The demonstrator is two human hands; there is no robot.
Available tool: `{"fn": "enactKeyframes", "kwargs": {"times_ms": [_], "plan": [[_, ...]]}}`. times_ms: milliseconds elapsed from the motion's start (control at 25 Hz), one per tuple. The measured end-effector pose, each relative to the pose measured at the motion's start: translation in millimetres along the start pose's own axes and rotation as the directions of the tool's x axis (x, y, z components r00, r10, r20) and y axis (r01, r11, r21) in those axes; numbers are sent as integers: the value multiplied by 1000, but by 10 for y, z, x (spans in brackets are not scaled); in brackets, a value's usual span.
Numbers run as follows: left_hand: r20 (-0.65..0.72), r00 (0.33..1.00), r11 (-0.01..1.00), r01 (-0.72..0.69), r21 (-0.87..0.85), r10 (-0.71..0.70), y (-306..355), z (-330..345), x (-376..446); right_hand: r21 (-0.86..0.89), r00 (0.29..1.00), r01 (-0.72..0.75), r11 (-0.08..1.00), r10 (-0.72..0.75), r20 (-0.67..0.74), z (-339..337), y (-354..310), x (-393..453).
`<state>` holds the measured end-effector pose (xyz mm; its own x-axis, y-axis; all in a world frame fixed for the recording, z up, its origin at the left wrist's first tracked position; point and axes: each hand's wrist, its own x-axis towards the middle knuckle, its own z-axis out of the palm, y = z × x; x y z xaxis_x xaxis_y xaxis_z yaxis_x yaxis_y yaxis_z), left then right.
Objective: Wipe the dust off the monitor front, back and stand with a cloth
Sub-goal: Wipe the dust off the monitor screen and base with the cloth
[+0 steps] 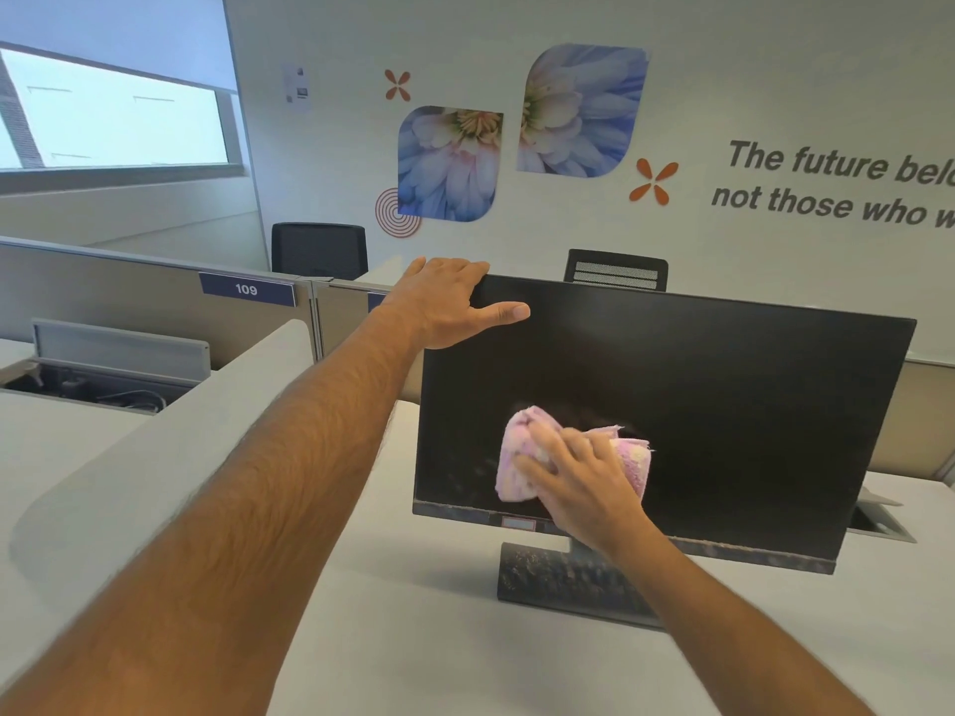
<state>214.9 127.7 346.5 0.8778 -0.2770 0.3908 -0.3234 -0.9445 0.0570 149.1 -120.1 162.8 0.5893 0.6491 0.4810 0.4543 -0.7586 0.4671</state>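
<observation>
A black monitor point(723, 405) stands on a white desk point(413, 638), its dark screen facing me. Its dusty rectangular stand base point(548, 581) sits under the lower bezel. My left hand point(449, 302) grips the monitor's top left corner, thumb lying across the screen and fingers over the top edge. My right hand point(584, 483) presses a crumpled pink cloth point(517, 472) against the lower middle of the screen. The fingers are spread over the cloth and look blurred. Dust specks show on the lower left of the screen and the bezel.
Grey cubicle partitions point(129, 297) with a "109" label run behind the desk on the left. Two black office chairs point(318, 248) stand beyond them by a wall with flower pictures. A cable cut-out point(878, 524) lies in the desk at the right.
</observation>
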Motion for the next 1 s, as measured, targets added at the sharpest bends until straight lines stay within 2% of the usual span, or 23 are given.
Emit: {"fn": "enactKeyframes", "kwargs": {"times_ms": [80, 120, 200, 240, 280, 320, 360, 440, 480, 520, 560, 600, 640, 680, 720, 800, 880, 920, 960, 1000], "plan": [[10, 1000, 1000, 7, 7, -7, -38, 1, -3, 47, 989, -137, 989, 140, -52, -57, -59, 114], [12, 1000, 1000, 6, 15, -7, -53, 2, -13, 38, 993, -107, 994, 109, -54, -40, -94, 126], [3, 1000, 1000, 5, 28, -5, -73, 3, -40, -12, 987, 154, 988, -153, 41, 48, -166, 70], [-2, 1000, 1000, 4, 27, -4, -78, 0, -54, -24, 955, 276, 961, -271, 118, 73, -188, 32], [-2, 1000, 1000, 3, 25, -3, -73, -7, -62, -34, 935, 327, 945, -318, 156, 76, -192, 22], [1, 1000, 1000, 2, 21, -2, -62, -14, -65, -40, 945, 303, 952, -295, 141, 68, -200, 40], [5, 1000, 1000, 1, 18, -2, -49, -22, -64, -34, 973, 214, 976, -210, 97, 55, -210, 85], [10, 1000, 1000, 7, 13, -7, -25, -27, -57, 36, 999, -39, 999, 39, 4, -13, -229, 203], [10, 1000, 1000, 12, 10, -12, -21, -26, -54, 65, 993, -116, 991, 118, -30, -39, -241, 250], [8, 1000, 1000, 17, 6, -17, -28, -21, -51, 65, 991, -123, 990, 126, -41, -41, -259, 270], [5, 1000, 1000, 19, 1, -19, -40, -16, -52, 37, 999, -41, 999, 41, -21, -18, -281, 268], [2, 1000, 1000, 22, -6, -22, -51, -13, -53, 5, 994, 110, 994, -110, 25, 21, -304, 241], [1, 1000, 1000, 24, -15, -24, -56, -12, -56, -16, 963, 254, 967, -251, 94, 42, -316, 203], [3, 1000, 1000, 25, -20, -25, -51, -15, -57, -32, 939, 323, 946, -316, 133, 33, -308, 191], [7, 1000, 1000, 24, -20, -23, -42, -21, -56, -47, 946, 307, 951, -299, 126, 13, -300, 214], [13, 1000, 1000, 19, -18, -19, -17, -37, -52, -18, 996, 81, 997, -80, 26, -44, -301, 322], [15, 1000, 1000, 22, -21, -21, -13, -45, -56, 62, 993, -101, 993, 104, -53, -98, -337, 420], [17, 1000, 999, 24, -22, -24, -21, -39, -59, 52, 994, -86, 995, 90, -66, -86, -373, 435], [18, 999, 999, 27, -23, -26, -31, -32, -65, 13, 999, 22, 1000, -22, -44, -45, -411, 424], [15, 999, 999, 30, -25, -30, -38, -26, -74, -30, 981, 196, 980, -195, 18, 2, -454, 390]]}}
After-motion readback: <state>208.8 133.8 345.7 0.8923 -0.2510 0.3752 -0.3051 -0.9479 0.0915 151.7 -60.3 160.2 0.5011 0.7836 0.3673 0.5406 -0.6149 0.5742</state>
